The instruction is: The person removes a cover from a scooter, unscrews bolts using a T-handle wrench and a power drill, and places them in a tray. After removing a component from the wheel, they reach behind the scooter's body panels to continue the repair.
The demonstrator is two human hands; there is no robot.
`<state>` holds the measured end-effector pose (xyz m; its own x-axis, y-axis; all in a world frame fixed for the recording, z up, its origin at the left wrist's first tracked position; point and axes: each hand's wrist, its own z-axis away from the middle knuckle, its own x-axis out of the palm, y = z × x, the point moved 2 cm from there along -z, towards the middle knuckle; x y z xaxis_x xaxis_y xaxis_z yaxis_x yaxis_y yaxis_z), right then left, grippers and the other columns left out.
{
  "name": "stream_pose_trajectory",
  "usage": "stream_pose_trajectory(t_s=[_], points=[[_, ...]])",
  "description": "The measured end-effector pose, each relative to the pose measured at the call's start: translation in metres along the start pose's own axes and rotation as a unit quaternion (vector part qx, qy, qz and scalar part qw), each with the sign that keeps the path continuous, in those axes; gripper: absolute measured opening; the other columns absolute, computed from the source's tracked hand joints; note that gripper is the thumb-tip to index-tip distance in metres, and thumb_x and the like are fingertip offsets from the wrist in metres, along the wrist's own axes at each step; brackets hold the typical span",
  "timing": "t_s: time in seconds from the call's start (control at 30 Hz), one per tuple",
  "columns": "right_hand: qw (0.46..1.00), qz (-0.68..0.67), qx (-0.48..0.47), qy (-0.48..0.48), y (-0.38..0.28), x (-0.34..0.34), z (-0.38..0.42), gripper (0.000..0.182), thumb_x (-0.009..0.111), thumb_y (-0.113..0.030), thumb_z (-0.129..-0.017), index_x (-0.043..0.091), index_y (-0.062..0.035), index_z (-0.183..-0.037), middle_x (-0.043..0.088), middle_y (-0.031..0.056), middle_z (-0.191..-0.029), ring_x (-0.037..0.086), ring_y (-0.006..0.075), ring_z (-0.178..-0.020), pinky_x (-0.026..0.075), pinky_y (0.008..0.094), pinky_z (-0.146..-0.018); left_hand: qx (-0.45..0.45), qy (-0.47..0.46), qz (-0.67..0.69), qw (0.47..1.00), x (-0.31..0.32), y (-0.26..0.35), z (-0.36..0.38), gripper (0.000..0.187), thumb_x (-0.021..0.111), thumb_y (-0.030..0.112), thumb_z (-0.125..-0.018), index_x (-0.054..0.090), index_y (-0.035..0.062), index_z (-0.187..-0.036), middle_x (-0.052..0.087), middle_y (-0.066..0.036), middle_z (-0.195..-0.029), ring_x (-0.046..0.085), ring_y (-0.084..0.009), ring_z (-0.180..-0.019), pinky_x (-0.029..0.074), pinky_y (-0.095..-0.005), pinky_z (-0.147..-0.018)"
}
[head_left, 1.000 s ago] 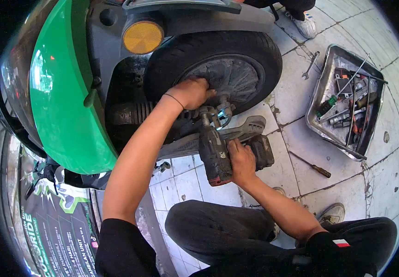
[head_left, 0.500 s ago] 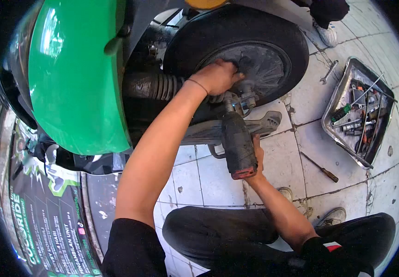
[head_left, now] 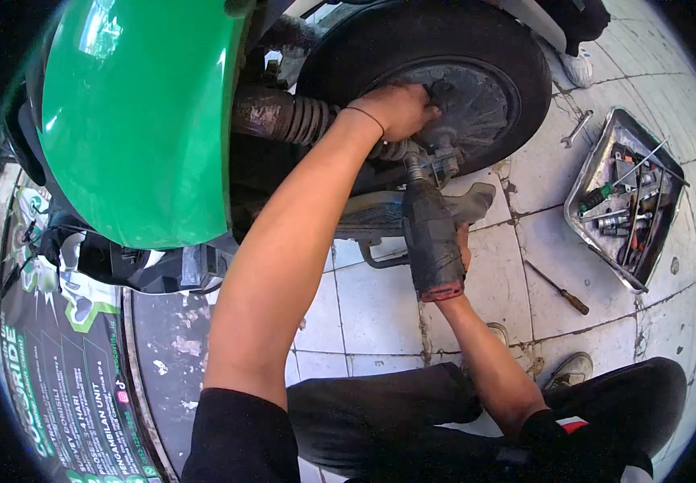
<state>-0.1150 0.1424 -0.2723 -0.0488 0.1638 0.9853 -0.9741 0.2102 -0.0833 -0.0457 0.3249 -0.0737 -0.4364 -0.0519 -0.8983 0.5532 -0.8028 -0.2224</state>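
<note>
My left hand (head_left: 400, 111) rests against the dark hub (head_left: 477, 101) of a scooter wheel, fingers curled. What they hold, if anything, is hidden. Below it, my right hand (head_left: 464, 248) wraps around the handle of a black impact wrench (head_left: 432, 237) with a red base. The wrench's nose points up at the axle end and the lower mount of the shock absorber (head_left: 303, 119). Its socket meets the metal parts there, though the exact contact is hard to see. A black tyre (head_left: 348, 60) surrounds the hub.
On the right lies a metal tray (head_left: 577, 211) holding sockets, a green-handled screwdriver (head_left: 597, 196) and other tools. A wrench (head_left: 577, 129) and another screwdriver (head_left: 557, 287) lie on the tiles. Green bodywork (head_left: 134, 121) fills the upper left. Another person's shoe (head_left: 578, 69) stands behind the wheel.
The view has shifted slightly, so the scooter, both hands and the impact wrench appear a little further right. The wrench looks more upright. Both hands keep their places.
</note>
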Motion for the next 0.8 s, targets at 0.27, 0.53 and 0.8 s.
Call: stream_pose_trajectory(t_s=[0.27,0.53,0.8], points=[[0.992,-0.116,0.023,0.031,-0.003,0.010,0.014,0.061,0.029,-0.049,-0.104,0.044,0.0001,-0.136,0.060,0.0173,-0.123,0.064,0.0258,-0.105,0.055,0.0376,-0.091,0.020,-0.026,0.024,0.999,0.003,-0.001,-0.005,0.054,0.042,0.045,-0.100,0.065,-0.0029,-0.109,0.062,-0.028,-0.114,0.059,-0.0425,-0.109,0.045,-0.0478,-0.097],[0.851,0.512,-0.111,-0.016,-0.007,-0.033,0.009,0.063,0.029,-0.049,-0.104,0.047,0.0045,-0.130,0.063,0.0185,-0.116,0.066,0.0252,-0.100,0.056,0.0360,-0.087,0.000,-0.060,0.022,0.998,0.000,-0.001,-0.007,0.051,0.042,0.040,-0.100,0.059,-0.0037,-0.122,0.058,-0.027,-0.126,0.055,-0.0404,-0.118,0.042,-0.0449,-0.103],[0.810,0.547,-0.212,-0.003,-0.032,-0.019,0.025,0.030,0.049,-0.027,-0.100,0.057,-0.0026,-0.116,0.068,0.0185,-0.097,0.068,0.0301,-0.085,0.053,0.0389,-0.075,-0.013,-0.015,0.020,1.000,0.005,-0.002,-0.005,0.054,0.044,0.046,-0.099,0.062,-0.0014,-0.118,0.060,-0.029,-0.119,0.058,-0.0442,-0.111,0.044,-0.0472,-0.099]])
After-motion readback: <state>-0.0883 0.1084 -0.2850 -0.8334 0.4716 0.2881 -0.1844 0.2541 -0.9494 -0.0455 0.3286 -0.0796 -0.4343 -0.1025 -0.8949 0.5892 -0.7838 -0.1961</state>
